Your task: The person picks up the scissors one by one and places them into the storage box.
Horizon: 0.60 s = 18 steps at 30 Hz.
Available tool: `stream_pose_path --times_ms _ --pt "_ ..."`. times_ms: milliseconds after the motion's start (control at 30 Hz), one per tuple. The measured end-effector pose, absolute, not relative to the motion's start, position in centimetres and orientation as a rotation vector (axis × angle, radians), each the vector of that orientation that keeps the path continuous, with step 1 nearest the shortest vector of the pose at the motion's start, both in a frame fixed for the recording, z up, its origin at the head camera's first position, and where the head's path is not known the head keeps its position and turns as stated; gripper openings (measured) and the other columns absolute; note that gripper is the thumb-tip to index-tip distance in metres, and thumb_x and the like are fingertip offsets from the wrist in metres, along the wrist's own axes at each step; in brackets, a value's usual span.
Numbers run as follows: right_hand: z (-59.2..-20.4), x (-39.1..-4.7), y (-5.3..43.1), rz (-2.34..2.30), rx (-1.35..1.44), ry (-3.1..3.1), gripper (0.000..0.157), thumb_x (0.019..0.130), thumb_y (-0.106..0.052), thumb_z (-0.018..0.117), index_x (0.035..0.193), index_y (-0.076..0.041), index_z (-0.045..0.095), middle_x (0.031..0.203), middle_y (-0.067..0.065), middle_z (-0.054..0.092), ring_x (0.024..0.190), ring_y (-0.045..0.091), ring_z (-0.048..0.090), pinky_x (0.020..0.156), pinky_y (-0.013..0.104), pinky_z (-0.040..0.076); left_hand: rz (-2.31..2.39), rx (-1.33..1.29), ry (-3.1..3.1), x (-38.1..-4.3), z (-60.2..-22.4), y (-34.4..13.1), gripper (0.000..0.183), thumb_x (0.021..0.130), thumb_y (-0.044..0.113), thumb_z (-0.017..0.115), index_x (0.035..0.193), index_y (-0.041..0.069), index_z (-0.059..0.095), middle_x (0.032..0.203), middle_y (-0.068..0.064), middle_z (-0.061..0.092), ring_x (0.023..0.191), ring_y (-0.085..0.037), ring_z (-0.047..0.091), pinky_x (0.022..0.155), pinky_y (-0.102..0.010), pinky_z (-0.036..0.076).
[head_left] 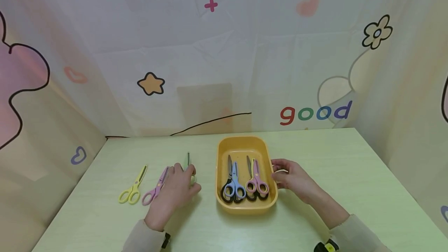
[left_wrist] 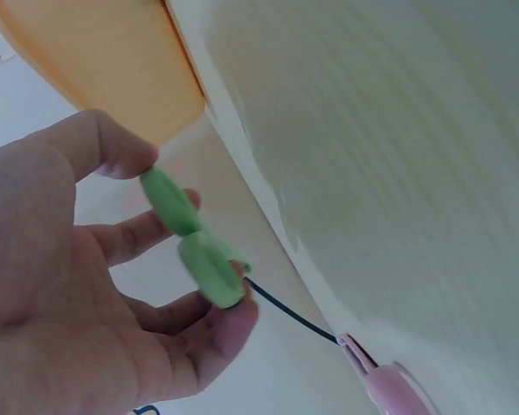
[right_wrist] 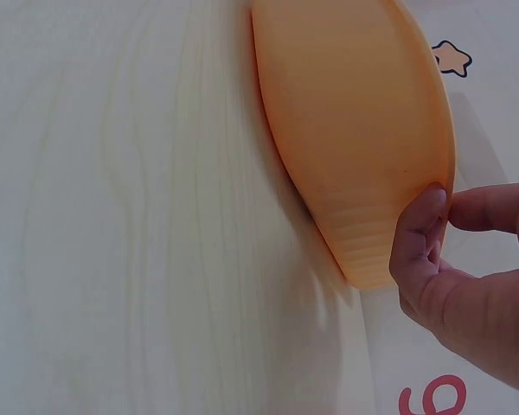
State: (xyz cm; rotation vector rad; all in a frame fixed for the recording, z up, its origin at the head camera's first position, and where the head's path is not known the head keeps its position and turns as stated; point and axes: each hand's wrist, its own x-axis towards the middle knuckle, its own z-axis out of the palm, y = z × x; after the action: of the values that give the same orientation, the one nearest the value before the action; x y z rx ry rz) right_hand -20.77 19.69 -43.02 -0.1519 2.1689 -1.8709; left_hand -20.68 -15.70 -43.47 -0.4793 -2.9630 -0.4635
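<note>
My left hand (head_left: 176, 186) pinches the handle loops of the green scissors (left_wrist: 209, 272) between thumb and fingers, over the table left of the yellow tray. In the head view the hand covers most of the scissors, and the blades (head_left: 188, 159) point away. Fingers and thumb of my right hand (head_left: 297, 180) hold the right rim of the yellow tray (head_left: 245, 210). Inside the tray lie blue-handled scissors (head_left: 235, 180) and pink-handled scissors (head_left: 257, 180), overlapping black-handled pairs, with a bit of yellow beside the pink.
Purple-pink scissors (head_left: 149, 197) lie just left of my left hand, partly behind it. Yellow scissors (head_left: 133, 191) are farther left on the pale wooden table (head_left: 350, 174). A printed curtain (head_left: 157, 30) hangs behind the table's back edge and along both sides.
</note>
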Motion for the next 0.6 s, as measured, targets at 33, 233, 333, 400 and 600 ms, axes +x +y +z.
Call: stream_pose_path --times_ms 33,233,333,400,600 --pt "-43.0 -20.8 19.7 -1.871 -0.152 2.168 0.055 0.098 0.002 0.057 0.146 0.016 0.036 0.121 0.023 0.048 0.098 0.025 0.058 0.078 0.035 0.06 -0.477 -0.477 -2.95 -20.7 -43.4 -15.6 0.025 0.087 0.019 0.065 0.108 0.008 0.059 0.094 -0.017 0.047 0.089 -0.039 0.047 0.081 -0.051 0.041" --pt "-43.1 -20.8 19.7 -1.867 -0.149 2.167 0.055 0.098 0.002 0.058 0.147 0.016 0.036 0.121 0.023 0.048 0.098 0.025 0.058 0.079 0.036 0.06 -0.532 -0.485 -2.887 -20.6 -43.1 -14.9 0.025 0.086 0.016 0.063 0.108 0.006 0.055 0.095 -0.016 0.042 0.088 -0.035 0.041 0.081 -0.051 0.038" --pt "-43.1 -20.8 19.7 -1.858 -0.135 2.177 0.055 0.098 0.002 0.058 0.146 0.016 0.036 0.122 0.023 0.048 0.098 0.025 0.058 0.079 0.036 0.06 -0.539 -0.49 -2.852 -20.5 -42.8 -14.6 0.025 0.086 0.016 0.062 0.108 0.006 0.056 0.096 -0.016 0.042 0.09 -0.036 0.042 0.08 -0.051 0.038" --pt "-43.0 -20.8 19.7 -1.853 -0.127 2.182 0.055 0.098 0.002 0.058 0.146 0.016 0.036 0.122 0.023 0.048 0.098 0.025 0.058 0.079 0.036 0.06 -0.546 -0.487 -2.847 -20.4 -42.6 -14.4 0.025 0.087 0.017 0.062 0.109 0.007 0.056 0.096 -0.017 0.043 0.091 -0.036 0.042 0.079 -0.051 0.038" --pt "-43.0 -20.8 19.6 -1.853 -0.127 2.181 0.056 0.097 0.001 0.058 0.147 0.016 0.036 0.122 0.023 0.048 0.098 0.026 0.058 0.079 0.036 0.06 -0.59 -0.479 -2.862 -20.2 -42.0 -13.5 0.026 0.087 0.02 0.06 0.11 0.007 0.055 0.1 -0.017 0.043 0.095 -0.036 0.042 0.076 -0.047 0.037"
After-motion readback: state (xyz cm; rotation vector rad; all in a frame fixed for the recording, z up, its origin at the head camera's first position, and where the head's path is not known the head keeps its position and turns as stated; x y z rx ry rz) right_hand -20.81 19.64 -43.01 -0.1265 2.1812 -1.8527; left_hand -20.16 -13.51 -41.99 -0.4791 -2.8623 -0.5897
